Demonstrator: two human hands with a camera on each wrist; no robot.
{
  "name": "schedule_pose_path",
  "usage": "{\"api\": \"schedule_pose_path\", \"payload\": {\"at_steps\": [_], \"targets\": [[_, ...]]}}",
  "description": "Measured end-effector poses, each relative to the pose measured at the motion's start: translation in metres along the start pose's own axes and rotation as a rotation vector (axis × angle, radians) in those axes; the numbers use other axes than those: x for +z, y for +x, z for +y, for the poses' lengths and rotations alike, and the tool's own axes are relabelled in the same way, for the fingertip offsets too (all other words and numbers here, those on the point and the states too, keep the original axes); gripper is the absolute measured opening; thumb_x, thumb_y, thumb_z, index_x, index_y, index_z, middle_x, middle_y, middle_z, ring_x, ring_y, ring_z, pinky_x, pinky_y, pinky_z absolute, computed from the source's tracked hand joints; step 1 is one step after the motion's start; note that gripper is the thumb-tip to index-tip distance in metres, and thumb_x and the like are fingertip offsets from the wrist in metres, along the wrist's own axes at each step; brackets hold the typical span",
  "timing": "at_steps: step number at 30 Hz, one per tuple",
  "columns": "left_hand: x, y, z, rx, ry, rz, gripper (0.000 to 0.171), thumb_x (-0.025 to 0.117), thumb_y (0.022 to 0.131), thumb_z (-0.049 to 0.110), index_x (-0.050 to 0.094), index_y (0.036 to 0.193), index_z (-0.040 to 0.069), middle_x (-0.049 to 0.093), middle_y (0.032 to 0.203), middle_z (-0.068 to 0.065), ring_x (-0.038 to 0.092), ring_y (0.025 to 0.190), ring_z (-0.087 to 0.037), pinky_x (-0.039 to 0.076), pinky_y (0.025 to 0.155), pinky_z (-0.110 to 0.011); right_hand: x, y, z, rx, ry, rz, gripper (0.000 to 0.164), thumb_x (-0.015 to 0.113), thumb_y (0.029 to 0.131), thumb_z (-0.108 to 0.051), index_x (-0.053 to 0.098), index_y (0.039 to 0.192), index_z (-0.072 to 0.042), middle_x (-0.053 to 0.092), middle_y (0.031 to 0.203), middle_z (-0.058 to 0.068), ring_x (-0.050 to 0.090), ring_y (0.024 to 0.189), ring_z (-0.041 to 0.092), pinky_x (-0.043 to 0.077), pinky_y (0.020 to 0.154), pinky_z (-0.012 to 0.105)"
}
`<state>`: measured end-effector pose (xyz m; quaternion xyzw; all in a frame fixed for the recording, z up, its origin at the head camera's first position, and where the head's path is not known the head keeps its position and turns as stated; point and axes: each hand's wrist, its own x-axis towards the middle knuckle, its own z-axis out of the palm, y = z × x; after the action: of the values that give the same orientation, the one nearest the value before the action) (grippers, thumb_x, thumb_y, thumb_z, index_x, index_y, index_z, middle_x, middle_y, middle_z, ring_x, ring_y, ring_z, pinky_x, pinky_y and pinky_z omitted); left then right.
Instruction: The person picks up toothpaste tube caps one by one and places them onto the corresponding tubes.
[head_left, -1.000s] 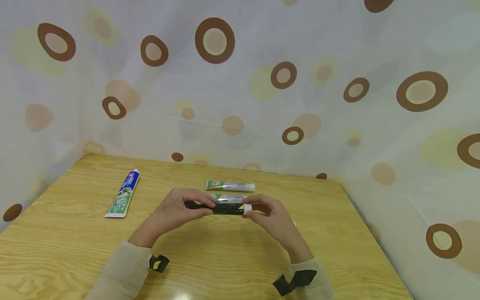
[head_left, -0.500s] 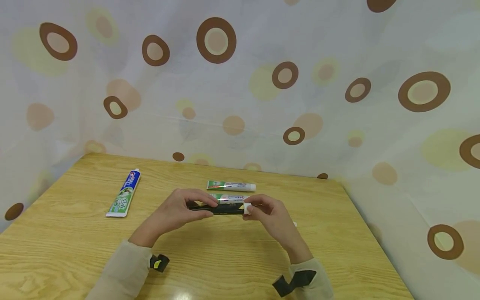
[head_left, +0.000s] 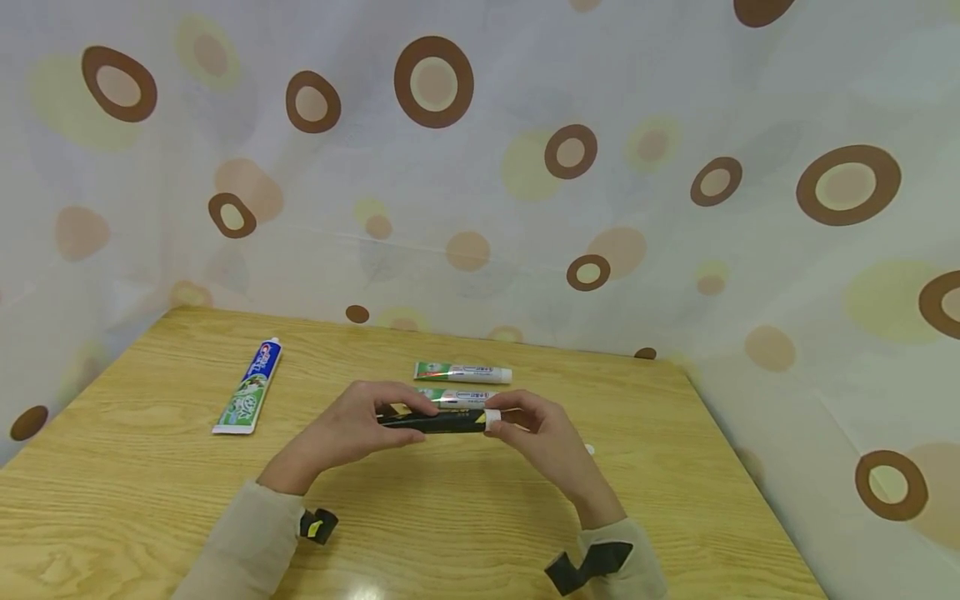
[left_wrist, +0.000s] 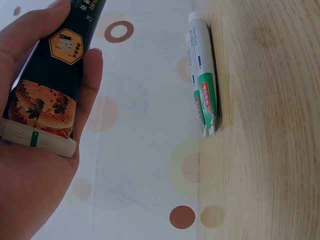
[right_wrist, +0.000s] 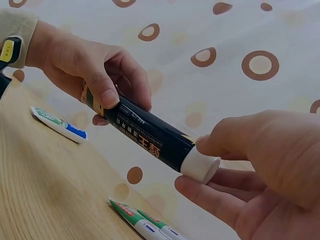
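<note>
A black toothpaste tube (head_left: 456,421) with gold lettering lies level between both hands, above the table. My left hand (head_left: 348,427) grips its flat crimped end, with the thumb on one face and fingers on the other. In the left wrist view a honeycomb picture shows on the tube (left_wrist: 50,85) close to the crimp, which rests against the palm. At the other end, the thumb and fingers of my right hand (head_left: 547,437) pinch the white cap (right_wrist: 199,166). The cap sits against the tube's shoulder in the right wrist view.
Two green-and-white toothpaste tubes lie behind the hands, the rear one (head_left: 461,372) fully visible and the nearer one (head_left: 457,397) partly covered. A larger blue-and-green tube (head_left: 247,387) lies at left. Some small white thing (head_left: 590,449) peeks out beside the right wrist. Patterned sheeting (head_left: 465,183) backs the wooden table (head_left: 420,533).
The right thumb has shifted over the cap and back down, its fingers staying on it. The black tube has tipped slightly, its cap end a little lower. The left hand keeps its grip.
</note>
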<state>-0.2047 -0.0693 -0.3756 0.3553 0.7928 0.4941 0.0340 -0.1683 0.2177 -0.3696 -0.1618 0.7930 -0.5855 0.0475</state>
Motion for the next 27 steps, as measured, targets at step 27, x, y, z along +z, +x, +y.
{"api": "schedule_pose_path", "payload": {"at_steps": [27], "targets": [[0.0027, 0.0003, 0.0017, 0.066, 0.067, 0.025, 0.026, 0.080, 0.084, 0.022, 0.074, 0.109, 0.025, 0.073, 0.105, 0.007, 0.064, 0.085, -0.010, 0.054, 0.067, -0.026, 0.0023, 0.0001, -0.0002, 0.007, 0.063, -0.041, 0.032, 0.063, 0.098, -0.016, 0.058, 0.126, -0.003, 0.057, 0.129, 0.017, 0.067, 0.107, 0.035, 0.057, 0.090, 0.041]]}}
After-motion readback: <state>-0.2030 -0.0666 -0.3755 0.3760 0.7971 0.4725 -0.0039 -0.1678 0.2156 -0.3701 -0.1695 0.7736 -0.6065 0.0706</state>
